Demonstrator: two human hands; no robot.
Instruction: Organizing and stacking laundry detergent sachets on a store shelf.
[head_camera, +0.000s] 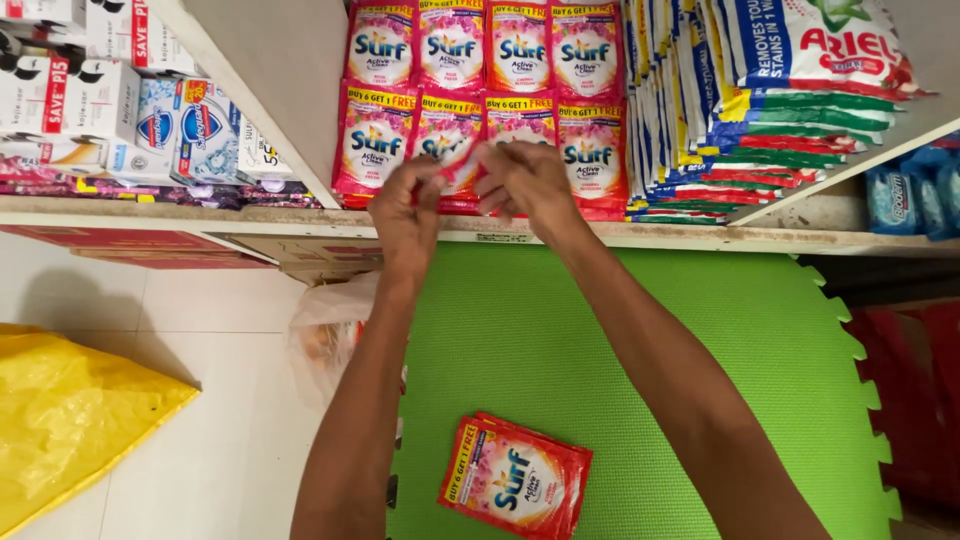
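My left hand (405, 205) and my right hand (525, 180) are raised together in front of a low shelf, both pinching the same small red and pink sachet (462, 168) between their fingertips. Right behind the hands stand rows of matching pink and red detergent sachets (485, 95) on the shelf. Down on the green foam mat (700, 330), between my forearms, lies a small stack of the same red sachets (515, 478).
White, green and red detergent packs (760, 110) are stacked to the right on the shelf. White and blue soap boxes (120, 110) fill the left compartment. A yellow plastic sack (70, 410) and a clear plastic bag (330, 330) lie on the white tiled floor.
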